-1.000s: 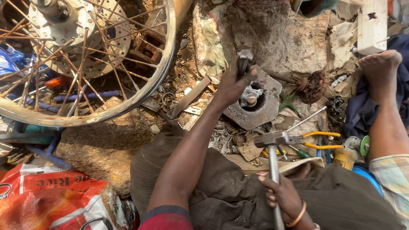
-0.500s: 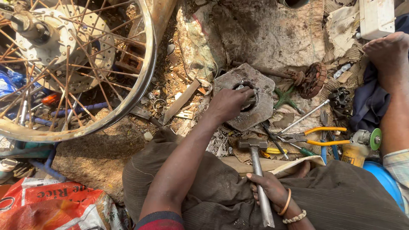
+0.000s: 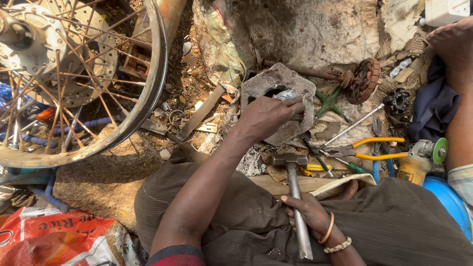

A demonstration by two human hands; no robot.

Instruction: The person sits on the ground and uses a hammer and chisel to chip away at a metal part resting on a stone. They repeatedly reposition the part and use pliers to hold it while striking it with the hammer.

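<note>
From the head view, the left hand (image 3: pixel 266 116) curls its fingers closed on a small shiny metal piece (image 3: pixel 287 94) atop the rough hexagonal metal block (image 3: pixel 277 81) at upper centre, forearm stretched forward. At lower centre the right hand (image 3: pixel 308 212) wraps tightly round a steel hammer (image 3: pixel 294 192), head resting below the block.
</note>
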